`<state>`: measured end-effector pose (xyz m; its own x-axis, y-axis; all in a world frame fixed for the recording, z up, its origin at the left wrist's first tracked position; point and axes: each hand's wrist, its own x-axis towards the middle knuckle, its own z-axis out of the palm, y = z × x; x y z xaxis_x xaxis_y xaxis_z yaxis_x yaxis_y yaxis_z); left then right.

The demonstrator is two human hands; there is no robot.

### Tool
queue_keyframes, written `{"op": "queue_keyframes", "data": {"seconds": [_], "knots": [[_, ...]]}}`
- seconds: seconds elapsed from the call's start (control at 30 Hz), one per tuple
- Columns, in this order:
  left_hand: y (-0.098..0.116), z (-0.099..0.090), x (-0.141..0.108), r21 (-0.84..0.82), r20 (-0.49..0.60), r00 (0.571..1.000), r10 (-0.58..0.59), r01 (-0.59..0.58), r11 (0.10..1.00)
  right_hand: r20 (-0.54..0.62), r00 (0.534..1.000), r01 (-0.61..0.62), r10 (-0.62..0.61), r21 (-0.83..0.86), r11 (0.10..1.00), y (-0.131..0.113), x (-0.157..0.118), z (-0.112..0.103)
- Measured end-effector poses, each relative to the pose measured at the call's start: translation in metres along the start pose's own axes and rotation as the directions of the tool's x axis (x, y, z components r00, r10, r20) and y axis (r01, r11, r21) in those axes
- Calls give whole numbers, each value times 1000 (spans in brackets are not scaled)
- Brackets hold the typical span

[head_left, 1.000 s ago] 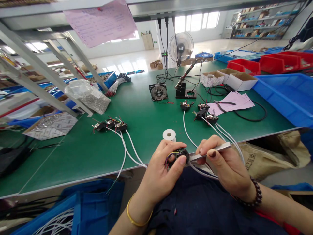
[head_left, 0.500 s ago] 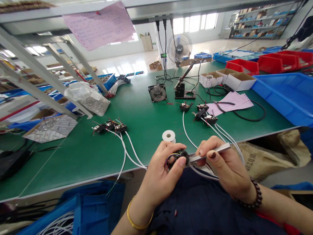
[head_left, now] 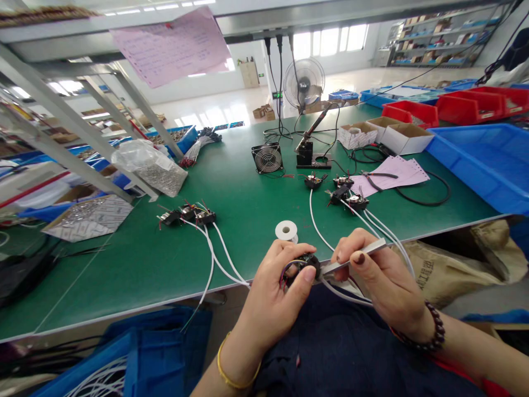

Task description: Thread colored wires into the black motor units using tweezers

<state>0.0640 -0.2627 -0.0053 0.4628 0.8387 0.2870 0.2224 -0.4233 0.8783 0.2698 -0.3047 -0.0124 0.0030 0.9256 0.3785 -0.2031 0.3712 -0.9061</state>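
Observation:
Thumb and fingers of my left hand (head_left: 281,286) are wrapped round a small black device (head_left: 311,262) with thin coloured wires, at the table's front edge. My right hand (head_left: 380,278) is closed on a flat silver metal tool (head_left: 355,258), whose left end meets the device's right side. From below the device a white cable (head_left: 347,296) runs right, under my right hand. Just behind my left hand stands a white spool (head_left: 286,231). What the tool's tip touches is too small to tell.
Wired black units lie at left (head_left: 188,212) and right (head_left: 347,193), trailing white cables. Farther back are a soldering iron in its stand (head_left: 305,154), a small black fan (head_left: 268,158), pliers (head_left: 378,175) on pink paper and a blue tray (head_left: 479,157).
The silver tool and my right hand have tilted and shifted very slightly. Both hands keep their holds, and the view has moved a little.

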Motion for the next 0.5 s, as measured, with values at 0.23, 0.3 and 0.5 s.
{"op": "queue_keyframes", "data": {"seconds": [0.23, 0.3, 0.5], "knots": [[2, 0, 0, -5, -8, 1000, 23, -23, 1000, -2, 1000, -18, 18, 36, 999, -1, 1, 1], [1, 0, 0, -3, -9, 1000, 16, -16, 1000, 1, 999, -43, 43, 71, 997, -1, 2, 1], [1, 0, 0, -16, -3, 1000, 29, -29, 999, 15, 1000, 18, -19, 27, 999, -2, 1, 1]]}}
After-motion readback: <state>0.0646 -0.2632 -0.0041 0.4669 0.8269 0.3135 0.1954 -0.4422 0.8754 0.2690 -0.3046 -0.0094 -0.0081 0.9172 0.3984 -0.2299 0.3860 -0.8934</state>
